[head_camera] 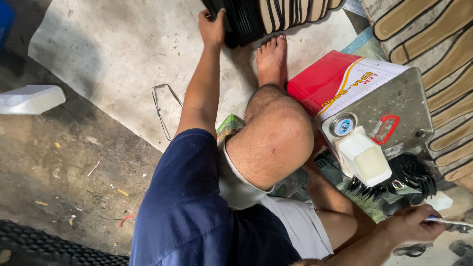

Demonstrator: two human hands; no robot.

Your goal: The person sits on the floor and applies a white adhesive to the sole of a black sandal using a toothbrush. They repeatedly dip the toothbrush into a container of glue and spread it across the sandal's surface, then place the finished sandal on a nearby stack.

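Dusty concrete floor (74, 162), pale mat (123, 54); left hand (212, 27) grips black soles (241, 22), right hand (411, 224) pinches brush (451, 222).

Seated on the floor (74, 162), I reach my left hand (212, 27) out to grip the end of a row of black-edged sandal soles (276, 17) standing on a pale sheet (123, 54). My right hand (411, 224) pinches a thin white-handled tool (451, 221) low beside a red-and-silver tin can (364, 98), its white spout (363, 157) just above.
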